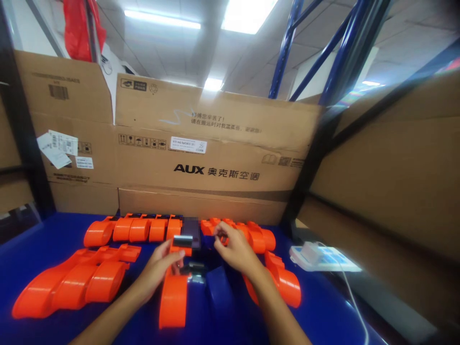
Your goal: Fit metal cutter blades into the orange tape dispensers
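My left hand (pixel 165 258) is closed round the upper end of an orange plastic part (pixel 173 302) with a broad rounded lower end. A shiny grey strip (pixel 183 240) sits at its top, by my thumb. My right hand (pixel 232 244) is at the right of it, with thumb and fingertips pinched together over the far row; what they hold, if anything, cannot be made out. Between the hands stands a dark flat rectangular object (pixel 191 232). Below them lie a dark piece with a shiny edge (pixel 197 268) and a dark blue curved part (pixel 220 290).
Orange parts (pixel 138 230) of like shape line the back of the blue table (pixel 143 326). More orange parts (pixel 72 282) lie at left and orange parts (pixel 287 282) at right. A white power strip (pixel 327 258) with a cable is at right. Cardboard (pixel 215 153) walls the back.
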{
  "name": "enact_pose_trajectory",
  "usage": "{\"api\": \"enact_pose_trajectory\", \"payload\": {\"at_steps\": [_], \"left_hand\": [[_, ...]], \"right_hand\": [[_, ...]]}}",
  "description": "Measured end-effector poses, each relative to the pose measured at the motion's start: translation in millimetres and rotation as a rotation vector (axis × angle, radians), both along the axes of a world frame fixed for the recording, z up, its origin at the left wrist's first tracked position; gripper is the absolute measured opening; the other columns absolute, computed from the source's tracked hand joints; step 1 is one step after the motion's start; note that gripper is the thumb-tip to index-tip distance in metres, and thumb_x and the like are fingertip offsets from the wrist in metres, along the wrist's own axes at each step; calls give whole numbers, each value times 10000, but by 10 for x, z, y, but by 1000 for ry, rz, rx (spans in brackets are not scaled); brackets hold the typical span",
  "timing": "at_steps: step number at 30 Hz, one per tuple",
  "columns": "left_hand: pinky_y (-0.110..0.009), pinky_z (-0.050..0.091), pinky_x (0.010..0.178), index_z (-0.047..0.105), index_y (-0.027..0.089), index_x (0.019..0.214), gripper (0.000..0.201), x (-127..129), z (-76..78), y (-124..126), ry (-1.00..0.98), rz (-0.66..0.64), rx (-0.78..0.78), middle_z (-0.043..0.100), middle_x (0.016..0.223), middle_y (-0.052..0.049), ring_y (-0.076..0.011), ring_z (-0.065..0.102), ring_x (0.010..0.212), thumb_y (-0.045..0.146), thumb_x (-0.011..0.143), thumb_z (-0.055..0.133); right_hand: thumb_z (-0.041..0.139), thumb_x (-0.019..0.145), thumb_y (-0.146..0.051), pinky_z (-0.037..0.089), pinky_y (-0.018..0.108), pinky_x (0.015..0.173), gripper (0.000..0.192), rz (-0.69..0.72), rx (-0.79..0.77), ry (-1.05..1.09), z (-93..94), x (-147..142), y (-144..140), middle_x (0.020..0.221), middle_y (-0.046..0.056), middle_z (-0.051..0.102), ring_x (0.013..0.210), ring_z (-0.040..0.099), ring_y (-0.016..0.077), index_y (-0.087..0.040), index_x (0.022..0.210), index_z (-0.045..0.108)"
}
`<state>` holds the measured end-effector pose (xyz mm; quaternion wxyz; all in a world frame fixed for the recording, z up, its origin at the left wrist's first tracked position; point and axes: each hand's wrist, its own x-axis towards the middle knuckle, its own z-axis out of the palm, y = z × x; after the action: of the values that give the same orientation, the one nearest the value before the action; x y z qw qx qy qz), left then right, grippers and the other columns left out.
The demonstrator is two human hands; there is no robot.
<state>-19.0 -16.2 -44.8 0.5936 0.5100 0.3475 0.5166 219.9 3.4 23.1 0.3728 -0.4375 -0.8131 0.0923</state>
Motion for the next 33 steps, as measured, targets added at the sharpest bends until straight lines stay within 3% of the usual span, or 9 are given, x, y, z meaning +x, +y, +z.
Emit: {"api": "enact_pose_trajectory", "payload": {"at_steps": [7,12,19,25,29,33], "left_hand": [[-204,421,503,596,173,1029,349,25,-12,-13,-6,-5,15,641,684,7,-104,562,521,398,790,715],[-210,431,497,542,176,1114,406,69,-25,-10,-54,-19,45,647,669,8,-110,566,503,402,812,690],[-220,443,503,519,191,1141,408,73,-53,-40,15,-56,99,659,700,2,-112,578,492,442,848,653],[-216,429,489,504,184,1172,427,94,-63,-8,12,-55,102,659,710,-3,-107,563,482,453,865,630],[-228,447,499,477,184,1224,466,164,5,73,45,-9,132,654,721,-4,-115,561,498,440,863,623],[-238,479,528,507,202,1222,460,250,169,173,163,2,240,635,742,5,-143,598,595,406,837,652]], "right_hand": [[500,875,-161,464,289,653,160,69,23,192,-48,-218,-94,869,30,622,690,572,168,-213,999,586],[457,950,-208,479,283,617,151,132,-35,290,-125,-334,-150,954,48,602,664,595,152,-226,1087,518],[463,936,-161,482,317,731,158,88,86,206,-118,-444,-215,964,62,561,829,577,191,-219,1067,530],[486,940,-190,494,320,779,209,115,46,324,-207,-405,-198,956,50,579,841,599,182,-219,1147,478],[513,908,-178,498,292,732,207,96,51,436,-268,-373,-151,926,35,582,802,608,170,-219,1108,480],[541,884,-180,487,274,711,194,53,60,506,-275,-358,-128,872,12,580,774,595,162,-226,1059,470]]}}
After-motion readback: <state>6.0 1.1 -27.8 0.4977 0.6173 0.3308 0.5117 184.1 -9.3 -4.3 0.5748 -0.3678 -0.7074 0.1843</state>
